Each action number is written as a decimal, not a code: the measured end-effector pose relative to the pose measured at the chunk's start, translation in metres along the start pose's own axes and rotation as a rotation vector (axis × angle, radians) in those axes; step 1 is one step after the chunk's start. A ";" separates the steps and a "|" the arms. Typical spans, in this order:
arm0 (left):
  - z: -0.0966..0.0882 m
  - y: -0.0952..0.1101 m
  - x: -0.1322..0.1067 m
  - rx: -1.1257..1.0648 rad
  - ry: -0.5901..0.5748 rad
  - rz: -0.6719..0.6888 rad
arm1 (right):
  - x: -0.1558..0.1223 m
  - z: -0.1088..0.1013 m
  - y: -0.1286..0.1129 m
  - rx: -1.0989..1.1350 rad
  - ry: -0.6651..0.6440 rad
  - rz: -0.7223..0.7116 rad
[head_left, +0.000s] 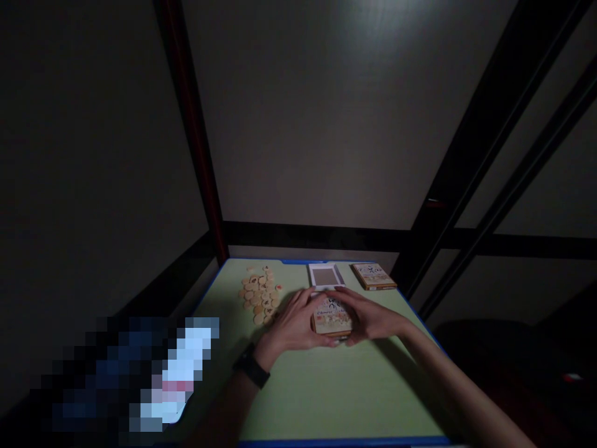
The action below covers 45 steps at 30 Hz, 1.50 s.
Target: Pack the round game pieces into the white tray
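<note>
A Chinese chess box (333, 317) with printed lettering and a picture on its top is between my two hands. My left hand (295, 322), with a dark band at the wrist, wraps round the box's left side. Round the right side curve the fingers of my right hand (373, 317). Both thumbs are at the near edge of the box. Just behind it lies an open white-rimmed box part (326, 275) with a greyish inside. Many round wooden chess pieces (258, 295) are heaped left of my left hand, some showing characters.
A second, similar box (373, 276) lies at the table's back right. The light green table (326, 398) has a blue edge. Past its left side is a bright, pixelated screen-like shape (181, 367). A wall (317, 137) stands behind the table.
</note>
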<state>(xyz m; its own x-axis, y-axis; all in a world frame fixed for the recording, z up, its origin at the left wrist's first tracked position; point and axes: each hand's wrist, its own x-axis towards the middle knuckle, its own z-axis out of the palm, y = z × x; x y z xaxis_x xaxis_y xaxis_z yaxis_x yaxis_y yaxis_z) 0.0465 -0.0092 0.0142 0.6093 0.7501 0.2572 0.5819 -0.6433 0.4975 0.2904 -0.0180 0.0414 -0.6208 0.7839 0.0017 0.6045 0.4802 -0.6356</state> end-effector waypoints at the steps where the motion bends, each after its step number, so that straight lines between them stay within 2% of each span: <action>1: -0.001 0.000 0.001 -0.013 -0.004 -0.011 | -0.004 -0.006 -0.002 -0.031 0.037 0.006; 5: -0.003 -0.002 0.001 -0.029 -0.054 -0.080 | -0.037 -0.033 0.003 -0.066 0.226 0.089; 8: 0.003 -0.006 0.000 0.022 -0.145 -0.081 | -0.065 -0.040 0.020 -0.027 0.280 0.234; 13: 0.016 -0.014 -0.002 0.106 -0.149 -0.033 | -0.091 -0.028 0.055 0.076 0.141 0.349; 16: 0.019 -0.016 -0.001 0.108 -0.120 -0.020 | -0.093 -0.025 0.059 0.018 0.081 0.377; 18: 0.018 -0.015 0.000 0.102 -0.114 -0.014 | -0.090 -0.025 0.052 -0.030 0.111 0.343; 21: 0.012 -0.013 -0.001 0.106 -0.149 -0.020 | -0.074 -0.017 0.029 -0.067 0.162 0.230; 23: 0.004 -0.013 -0.004 0.132 -0.162 -0.025 | -0.055 -0.005 0.011 -0.092 0.097 0.178; 26: -0.013 -0.019 -0.017 0.223 -0.080 -0.031 | -0.023 0.014 -0.006 -0.149 -0.044 0.117; 30: -0.026 -0.042 -0.041 0.386 0.030 -0.047 | 0.009 0.028 -0.001 -0.207 -0.123 0.154; 34: -0.021 -0.069 -0.050 0.460 0.078 -0.092 | 0.018 0.034 0.014 -0.201 -0.128 0.088; 37: -0.016 -0.080 -0.043 0.465 0.070 -0.160 | 0.016 0.042 0.015 -0.217 -0.031 0.013; 40: -0.012 -0.085 -0.027 0.446 0.061 -0.206 | 0.014 0.053 0.010 -0.245 0.070 0.010; 45: -0.006 -0.089 -0.002 0.442 0.115 -0.243 | 0.013 0.064 0.004 -0.291 0.102 0.036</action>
<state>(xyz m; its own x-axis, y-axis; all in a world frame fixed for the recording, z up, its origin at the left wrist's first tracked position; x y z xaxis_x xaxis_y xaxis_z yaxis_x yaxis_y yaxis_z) -0.0098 0.0481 -0.0258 0.3797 0.8818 0.2796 0.8863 -0.4334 0.1632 0.2531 -0.0314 -0.0110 -0.5522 0.8307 0.0699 0.7518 0.5325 -0.3890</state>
